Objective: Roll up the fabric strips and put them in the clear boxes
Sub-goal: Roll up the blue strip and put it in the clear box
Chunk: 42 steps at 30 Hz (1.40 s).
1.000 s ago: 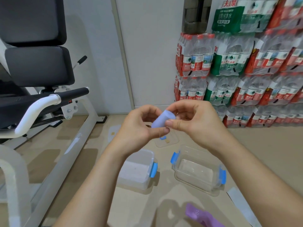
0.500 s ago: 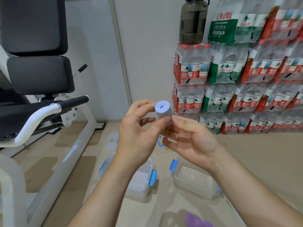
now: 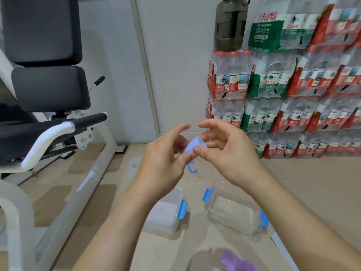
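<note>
A rolled light-blue fabric strip is pinched between both my hands at chest height. My left hand grips its lower end; its index finger is lifted. My right hand presses the roll with thumb and fingers. Below on the floor stand two clear boxes with blue clips: a frosted one under my left wrist and a clear one under my right forearm. Neither box holds a roll that I can see. A purple fabric strip lies at the bottom edge.
Two clear lids lie on the floor beyond the boxes. A white and black exercise bench fills the left side. Stacked packs of bottled water line the right wall, with a dark jug on top.
My hands have lowered slightly and the blue roll has tilted from end-up to lying sideways between my fingers. My left index finger has lifted off it.
</note>
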Motion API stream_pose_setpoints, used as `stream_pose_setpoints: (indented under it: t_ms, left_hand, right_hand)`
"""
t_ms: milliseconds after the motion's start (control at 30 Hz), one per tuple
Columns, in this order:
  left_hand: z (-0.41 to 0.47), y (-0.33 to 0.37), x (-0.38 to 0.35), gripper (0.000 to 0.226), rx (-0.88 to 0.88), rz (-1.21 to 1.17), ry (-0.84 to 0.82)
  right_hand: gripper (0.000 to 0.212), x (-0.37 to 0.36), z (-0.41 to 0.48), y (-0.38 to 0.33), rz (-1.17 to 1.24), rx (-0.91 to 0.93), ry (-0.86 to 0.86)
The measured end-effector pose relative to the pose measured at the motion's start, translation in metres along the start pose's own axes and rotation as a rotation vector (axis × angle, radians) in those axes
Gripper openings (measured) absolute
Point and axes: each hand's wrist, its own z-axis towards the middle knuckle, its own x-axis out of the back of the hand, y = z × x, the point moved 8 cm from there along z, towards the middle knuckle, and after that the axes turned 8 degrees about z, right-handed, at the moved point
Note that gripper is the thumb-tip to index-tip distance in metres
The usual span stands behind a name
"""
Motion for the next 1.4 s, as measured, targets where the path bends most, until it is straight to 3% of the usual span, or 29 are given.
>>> stream_pose_setpoints:
  t_ms: [67,167,267,367,600,767,900,967,1067,1133,1267,1400]
  left_hand:
    - [0.001,-0.008,0.005,0.052,0.131,-0.228,0.028]
    - [0.000,-0.004,0.016,0.053,0.150,-0.424,0.021]
    - [-0.002,0.004,0.033,0.036,0.140,-0.387,0.015]
    - [-0.008,0.014,0.059,0.019,0.157,-0.347,0.044]
    - [-0.010,0.010,0.086,0.011,0.142,-0.252,-0.015]
    - [-0.026,-0.081,0.059,0.014,0.308,-0.389,-0.009]
    - [-0.044,-0.166,0.011,0.018,0.504,-0.528,-0.031]
    - [-0.051,-0.203,-0.018,0.019,0.587,-0.541,-0.059]
    - [-0.070,-0.270,-0.063,0.013,0.709,-0.379,-0.149]
    - [-0.092,-0.326,-0.091,0.017,0.760,-0.072,-0.266]
    - [-0.136,-0.414,-0.136,0.047,0.733,0.490,-0.628]
    - [-0.136,-0.441,-0.149,0.033,0.673,0.583,-0.556]
  right_hand:
    - [0.035,0.002,0.000,0.006,0.103,-0.062,-0.007]
    - [0.027,0.003,0.001,0.012,0.388,-0.144,-0.027]
    - [0.023,-0.008,0.001,0.008,0.601,-0.188,-0.100]
    - [0.018,-0.024,-0.004,-0.005,0.646,-0.227,-0.205]
    - [0.011,-0.042,-0.011,-0.030,0.254,-0.122,-0.293]
    - [0.018,-0.080,0.003,0.022,0.084,-0.242,-0.387]
    - [0.019,-0.108,0.030,0.073,-0.209,-0.219,-0.354]
    - [0.018,-0.118,0.042,0.110,-0.246,-0.244,-0.319]
    - [0.014,-0.130,0.042,0.188,-0.155,-0.426,-0.294]
    - [0.010,-0.133,0.035,0.237,-0.127,-0.511,-0.267]
    - [0.009,-0.127,0.020,0.315,-0.050,-0.637,-0.127]
    - [0.004,-0.123,0.007,0.367,-0.033,-0.691,-0.045]
